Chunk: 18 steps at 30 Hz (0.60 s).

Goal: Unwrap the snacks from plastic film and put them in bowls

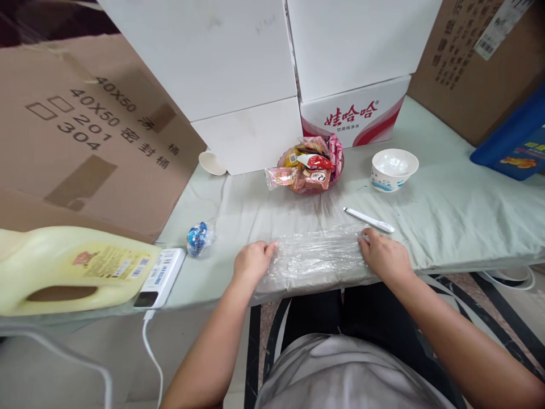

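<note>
A sheet of clear plastic wrap (317,255) lies flat near the front edge of the table with its pale green cloth (447,216). My left hand (252,262) rests on the sheet's left edge with its fingers curled and pinched on the film. My right hand (383,255) presses on the right edge, fingers closed on the wrap. A white pen-like tool (368,220) lies just beyond my right hand.
A pink bowl of wrapped snacks (310,165) and a white paper bowl (394,168) stand farther back. A blue wrapped candy bundle (197,237), a small scale (164,275) and a yellow jug (72,270) sit left. A tipped paper cup (212,163), white boxes and cardboard cartons crowd the back.
</note>
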### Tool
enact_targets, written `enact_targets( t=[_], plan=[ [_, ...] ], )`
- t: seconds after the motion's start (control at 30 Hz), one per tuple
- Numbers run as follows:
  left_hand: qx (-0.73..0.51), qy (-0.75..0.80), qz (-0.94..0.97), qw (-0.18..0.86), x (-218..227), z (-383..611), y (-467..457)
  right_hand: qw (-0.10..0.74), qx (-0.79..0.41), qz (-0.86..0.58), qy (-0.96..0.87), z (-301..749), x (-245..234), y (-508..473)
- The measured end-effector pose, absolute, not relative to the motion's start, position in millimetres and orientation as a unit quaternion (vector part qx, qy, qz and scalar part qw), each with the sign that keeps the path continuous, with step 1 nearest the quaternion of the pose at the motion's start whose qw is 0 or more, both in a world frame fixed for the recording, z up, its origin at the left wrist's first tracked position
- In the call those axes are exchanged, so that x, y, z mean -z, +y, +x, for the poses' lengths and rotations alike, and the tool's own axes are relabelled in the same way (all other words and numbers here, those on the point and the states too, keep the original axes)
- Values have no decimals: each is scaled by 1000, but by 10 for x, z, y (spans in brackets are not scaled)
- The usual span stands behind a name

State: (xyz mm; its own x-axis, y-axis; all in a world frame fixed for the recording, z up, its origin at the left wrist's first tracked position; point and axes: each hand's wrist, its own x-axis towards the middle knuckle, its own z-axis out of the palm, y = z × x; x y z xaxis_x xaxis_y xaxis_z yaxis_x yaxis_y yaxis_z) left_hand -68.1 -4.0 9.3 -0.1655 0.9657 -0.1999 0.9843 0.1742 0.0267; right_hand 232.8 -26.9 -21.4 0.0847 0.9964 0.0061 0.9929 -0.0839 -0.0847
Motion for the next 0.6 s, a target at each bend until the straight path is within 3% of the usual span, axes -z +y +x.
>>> enact_targets(
  t=[0.17,0.3,0.37,0.47,0.6],
  plan=[
    [40,780,624,5,-113,-586,-57,20,-29,-737,-675,2315,177,-260],
    [-115,722,674,-106,-90,-365,-230,20,-32,-735,-677,2263,188,-266],
    [-164,600,779,-79,-31,-232,-321,22,-36,-733,-679,2261,194,-262],
    [-112,452,885,-8,120,-109,-384,26,-44,-739,-672,2366,184,-237],
    [-23,470,882,21,313,-133,-366,91,-5,-775,-626,2636,118,-216]
  ],
)
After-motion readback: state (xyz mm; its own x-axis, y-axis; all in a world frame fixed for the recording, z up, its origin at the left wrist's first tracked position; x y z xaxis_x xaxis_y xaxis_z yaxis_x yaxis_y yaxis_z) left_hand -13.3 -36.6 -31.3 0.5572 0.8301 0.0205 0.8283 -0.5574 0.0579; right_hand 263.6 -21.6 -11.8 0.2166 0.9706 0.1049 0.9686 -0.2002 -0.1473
